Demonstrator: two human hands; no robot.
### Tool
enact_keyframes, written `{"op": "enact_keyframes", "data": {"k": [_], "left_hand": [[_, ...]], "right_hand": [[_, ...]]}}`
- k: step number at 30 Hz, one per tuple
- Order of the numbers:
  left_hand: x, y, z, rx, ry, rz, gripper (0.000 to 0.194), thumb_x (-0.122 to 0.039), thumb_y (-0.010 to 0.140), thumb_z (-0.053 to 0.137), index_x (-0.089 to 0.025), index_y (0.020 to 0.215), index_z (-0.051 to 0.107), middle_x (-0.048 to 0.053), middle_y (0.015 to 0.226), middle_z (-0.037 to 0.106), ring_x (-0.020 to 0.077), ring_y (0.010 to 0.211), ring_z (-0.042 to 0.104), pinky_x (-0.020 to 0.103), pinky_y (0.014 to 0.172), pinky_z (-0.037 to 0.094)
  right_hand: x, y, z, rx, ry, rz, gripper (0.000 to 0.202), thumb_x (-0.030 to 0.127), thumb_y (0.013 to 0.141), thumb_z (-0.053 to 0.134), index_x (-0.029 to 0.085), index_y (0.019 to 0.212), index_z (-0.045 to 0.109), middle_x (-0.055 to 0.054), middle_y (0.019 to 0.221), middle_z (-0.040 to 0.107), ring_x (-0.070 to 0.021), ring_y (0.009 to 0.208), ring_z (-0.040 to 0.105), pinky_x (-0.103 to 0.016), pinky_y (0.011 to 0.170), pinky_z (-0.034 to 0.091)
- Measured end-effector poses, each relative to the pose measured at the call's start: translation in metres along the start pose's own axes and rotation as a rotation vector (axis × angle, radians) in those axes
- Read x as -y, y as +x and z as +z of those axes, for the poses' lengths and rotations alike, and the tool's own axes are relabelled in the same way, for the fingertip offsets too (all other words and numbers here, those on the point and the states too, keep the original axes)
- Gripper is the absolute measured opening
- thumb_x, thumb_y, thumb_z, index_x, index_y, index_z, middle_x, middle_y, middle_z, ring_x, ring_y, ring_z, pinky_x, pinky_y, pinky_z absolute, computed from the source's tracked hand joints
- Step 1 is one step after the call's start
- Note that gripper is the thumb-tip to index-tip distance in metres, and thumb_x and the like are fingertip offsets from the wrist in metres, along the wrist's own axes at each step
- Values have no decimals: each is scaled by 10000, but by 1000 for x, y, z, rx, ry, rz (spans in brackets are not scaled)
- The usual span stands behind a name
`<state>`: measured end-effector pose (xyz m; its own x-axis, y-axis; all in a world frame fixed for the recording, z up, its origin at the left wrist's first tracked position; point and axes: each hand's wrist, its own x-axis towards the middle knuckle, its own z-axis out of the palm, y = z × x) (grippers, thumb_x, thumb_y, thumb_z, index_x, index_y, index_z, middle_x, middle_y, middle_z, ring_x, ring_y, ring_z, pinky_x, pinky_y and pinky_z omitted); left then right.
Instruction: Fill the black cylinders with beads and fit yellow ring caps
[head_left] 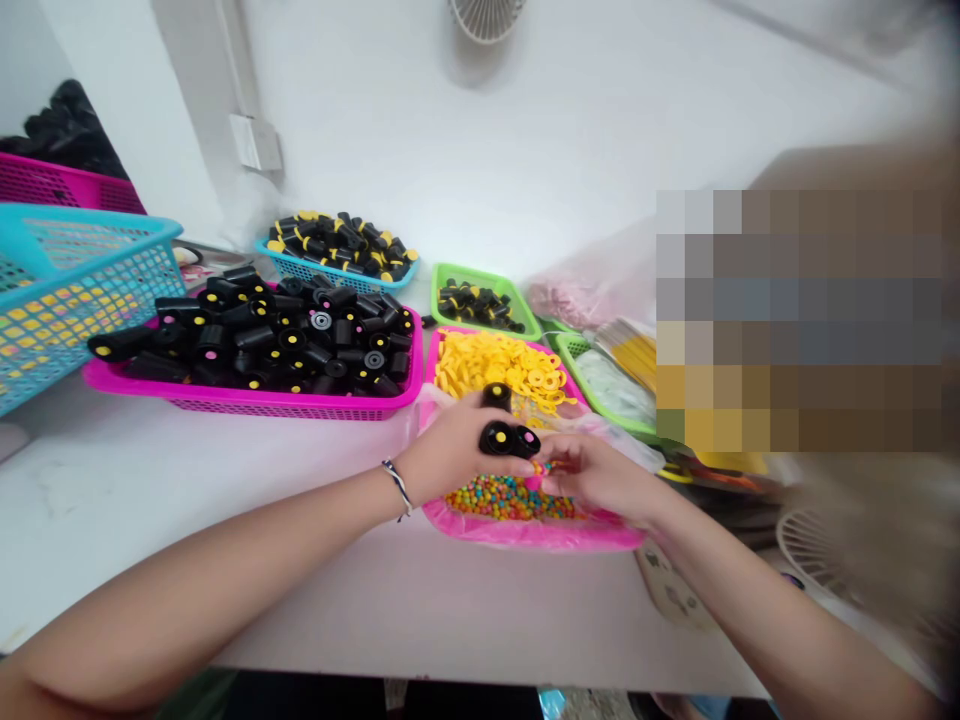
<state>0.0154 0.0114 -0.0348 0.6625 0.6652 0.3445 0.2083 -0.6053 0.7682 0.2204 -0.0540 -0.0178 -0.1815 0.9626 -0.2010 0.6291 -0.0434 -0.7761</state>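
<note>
My left hand (pixel 454 450) is closed round several black cylinders (pixel 497 437), whose ends show yellow or pink dots. Just right of them, my right hand (pixel 592 475) pinches small coloured beads (pixel 537 472), some of them pink, close to the cylinders. Both hands are over a pink basket (pixel 525 535) lined with clear plastic. Many multicoloured beads (pixel 502 497) lie in that basket, below the hands. Yellow ring-shaped pieces (pixel 480 365) fill the pink basket behind my hands. My fingers partly hide the beads being pinched.
On the left, a magenta basket (pixel 300 405) is heaped with black cylinders, beside a blue basket (pixel 150 265). Behind are a smaller blue basket (pixel 352 280) and a green basket (pixel 487 270) of black and yellow parts. A blurred person (pixel 847 170) is at the right.
</note>
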Motion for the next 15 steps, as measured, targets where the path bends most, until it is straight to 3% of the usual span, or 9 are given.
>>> {"op": "enact_keyframes", "data": {"k": [3, 7, 10, 15], "left_hand": [[-1, 0, 0, 1, 5, -8, 463, -540, 648, 719, -237, 997, 694, 48, 986, 567, 202, 873, 578, 297, 779, 463], [-3, 0, 0, 28, 39, -1, 456, -559, 645, 710, -229, 961, 709, 49, 956, 559, 205, 846, 580, 307, 775, 467], [-4, 1, 0, 63, 66, -7, 449, -540, 655, 713, -229, 980, 711, 61, 964, 554, 212, 854, 583, 316, 784, 466], [-2, 3, 0, 81, 131, -7, 458, -552, 650, 708, -184, 923, 703, 65, 926, 562, 211, 809, 583, 303, 721, 465]], "right_hand": [[6, -13, -14, -38, 93, 56, 190, 303, 705, 645, 176, 833, 584, -23, 811, 643, -121, 639, 584, -251, 559, 471], [28, -21, -25, -122, 206, 45, 248, 270, 645, 725, 176, 844, 611, -34, 821, 653, -139, 732, 617, -255, 627, 499], [45, -17, -25, -177, 137, -10, 203, 248, 643, 712, 190, 820, 630, -29, 780, 665, -153, 736, 640, -267, 651, 524], [63, -4, -16, -151, -77, -39, 146, 199, 693, 625, 206, 829, 675, -37, 826, 719, -178, 740, 679, -306, 675, 553]]}}
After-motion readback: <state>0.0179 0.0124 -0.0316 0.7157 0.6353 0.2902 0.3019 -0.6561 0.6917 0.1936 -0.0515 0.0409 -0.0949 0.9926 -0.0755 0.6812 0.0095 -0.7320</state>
